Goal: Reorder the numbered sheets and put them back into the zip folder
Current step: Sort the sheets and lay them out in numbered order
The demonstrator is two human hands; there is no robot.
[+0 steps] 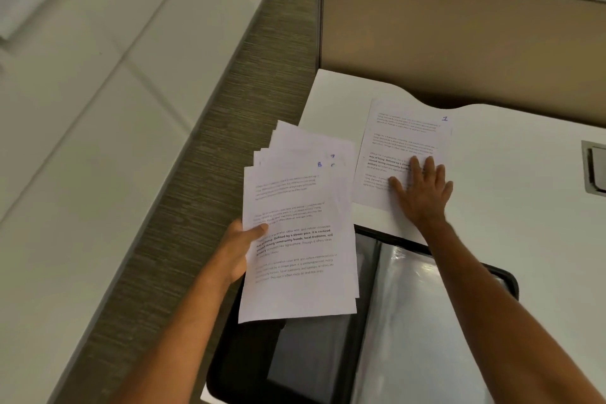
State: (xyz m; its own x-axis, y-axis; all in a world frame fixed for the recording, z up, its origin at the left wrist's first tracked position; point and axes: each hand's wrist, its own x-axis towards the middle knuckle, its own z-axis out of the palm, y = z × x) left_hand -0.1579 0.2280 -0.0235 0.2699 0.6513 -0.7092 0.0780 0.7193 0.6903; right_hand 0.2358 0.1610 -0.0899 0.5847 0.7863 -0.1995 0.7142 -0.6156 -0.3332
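My left hand point(241, 248) grips a fanned stack of printed sheets point(300, 229) by its left edge, thumb on top; the top sheet carries a blue 8 near its upper right corner. The stack hangs over the desk's left edge and part of the folder. A single sheet marked 1 point(406, 141) lies flat on the white desk. My right hand point(423, 188) rests on that sheet's lower part with fingers straight and spread. The black zip folder point(436, 305) lies open near the desk's front, its clear plastic sleeves showing.
The white desk point(524, 223) ends at a tan partition panel point(459, 36) behind it. A grey cable port point(595, 167) sits at the desk's right edge. Left of the desk run a strip of dark carpet point(210, 190) and pale floor tiles.
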